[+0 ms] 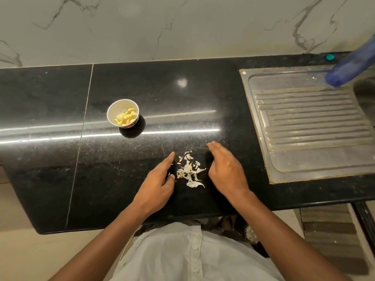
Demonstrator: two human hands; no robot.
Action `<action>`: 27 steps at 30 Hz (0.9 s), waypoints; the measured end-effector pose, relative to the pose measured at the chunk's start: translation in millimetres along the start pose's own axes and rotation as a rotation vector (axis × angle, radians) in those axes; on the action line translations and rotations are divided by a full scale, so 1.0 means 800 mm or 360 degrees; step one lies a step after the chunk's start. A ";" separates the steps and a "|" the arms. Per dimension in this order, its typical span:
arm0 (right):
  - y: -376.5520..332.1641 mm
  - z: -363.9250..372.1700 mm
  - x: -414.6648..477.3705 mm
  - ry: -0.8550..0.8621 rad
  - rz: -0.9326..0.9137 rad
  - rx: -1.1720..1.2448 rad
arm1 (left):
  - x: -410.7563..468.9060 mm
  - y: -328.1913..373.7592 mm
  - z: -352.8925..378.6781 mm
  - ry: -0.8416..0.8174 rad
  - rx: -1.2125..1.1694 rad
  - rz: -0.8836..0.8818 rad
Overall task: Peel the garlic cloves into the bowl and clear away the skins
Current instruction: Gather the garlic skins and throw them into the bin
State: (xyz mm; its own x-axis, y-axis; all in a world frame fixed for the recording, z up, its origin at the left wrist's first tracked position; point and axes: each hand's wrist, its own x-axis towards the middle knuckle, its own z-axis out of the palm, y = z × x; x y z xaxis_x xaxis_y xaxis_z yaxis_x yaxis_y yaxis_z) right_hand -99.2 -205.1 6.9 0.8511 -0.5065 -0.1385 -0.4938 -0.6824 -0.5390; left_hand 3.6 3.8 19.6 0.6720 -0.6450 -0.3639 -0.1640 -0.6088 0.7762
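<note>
A black polished stone countertop (50, 98) fills the view, with a ribbed steel sink drainboard (308, 126) set into its right end. The left hand (157, 187) and right hand (225, 169) stand on edge on the counter, fingers straight and pressed together, holding nothing. They flank a small heap of papery white garlic skins (189, 171). Well apart to the left stands a small white round bowl (119, 107) holding yellow peeled garlic cloves (125, 117).
</note>
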 end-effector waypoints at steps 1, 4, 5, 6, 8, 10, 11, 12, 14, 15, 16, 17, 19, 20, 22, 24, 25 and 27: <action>0.006 -0.004 0.003 0.0021 0.0093 -0.0047 | -0.001 -0.001 -0.002 0.0024 -0.0020 -0.0026; 0.012 -0.003 -0.002 -0.0030 0.0221 -0.0122 | -0.004 -0.005 -0.004 0.0089 -0.0013 -0.0082; 0.008 0.002 -0.008 -0.0077 0.0187 -0.0097 | -0.004 -0.005 -0.002 0.0096 0.0005 -0.0094; 0.002 0.008 -0.015 -0.0140 0.0109 -0.0057 | -0.003 -0.004 -0.001 0.0099 0.0010 -0.0106; -0.012 0.020 -0.025 -0.0265 -0.0121 0.0036 | -0.003 0.001 0.004 0.0080 -0.0032 -0.0124; -0.020 0.027 -0.024 -0.0295 -0.0271 0.0130 | -0.002 0.006 0.010 0.0036 -0.0128 -0.0109; -0.022 0.028 -0.018 -0.0273 -0.0286 0.0161 | -0.002 0.007 0.012 0.0005 -0.0175 -0.0091; -0.022 0.029 -0.009 -0.0247 -0.0282 0.0171 | -0.002 0.008 0.015 -0.0016 -0.0210 -0.0073; -0.024 0.029 0.011 -0.0252 -0.0289 0.0129 | -0.002 0.007 0.016 0.0007 -0.0269 -0.0058; -0.024 0.029 0.020 -0.0294 -0.0314 0.0077 | -0.001 0.005 0.014 0.0038 -0.0296 -0.0061; -0.024 0.029 0.027 -0.0347 -0.0358 0.0019 | -0.001 0.003 0.012 0.0074 -0.0297 -0.0064; -0.024 0.030 0.031 -0.0401 -0.0419 -0.0037 | 0.000 -0.001 0.009 0.0112 -0.0256 -0.0061; -0.024 0.027 0.029 -0.0507 -0.0577 -0.0155 | 0.001 -0.008 0.003 0.0164 -0.0089 -0.0051; -0.023 0.023 0.025 -0.0570 -0.0653 -0.0218 | 0.002 -0.012 0.001 0.0159 0.0010 -0.0062; -0.017 0.015 0.016 -0.0672 -0.0768 -0.0340 | 0.004 -0.016 0.000 0.0084 0.0191 -0.0103; -0.007 0.009 0.009 -0.0714 -0.0869 -0.0468 | 0.006 -0.013 0.005 0.0017 0.0330 -0.0102; -0.002 0.008 0.008 -0.0708 -0.0921 -0.0524 | 0.008 -0.010 0.009 0.0003 0.0383 -0.0087; 0.003 0.009 0.006 -0.0687 -0.0977 -0.0555 | 0.013 -0.003 0.018 0.0009 0.0449 -0.0051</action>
State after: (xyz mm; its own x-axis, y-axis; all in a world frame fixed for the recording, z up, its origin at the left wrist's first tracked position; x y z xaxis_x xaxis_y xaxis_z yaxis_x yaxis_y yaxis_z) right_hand -94.7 -205.6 -1.0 0.9460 0.2080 -0.2485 0.1147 -0.9321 -0.3436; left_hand 0.3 -8.4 6.5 0.6841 -0.6212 -0.3823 -0.3368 -0.7339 0.5899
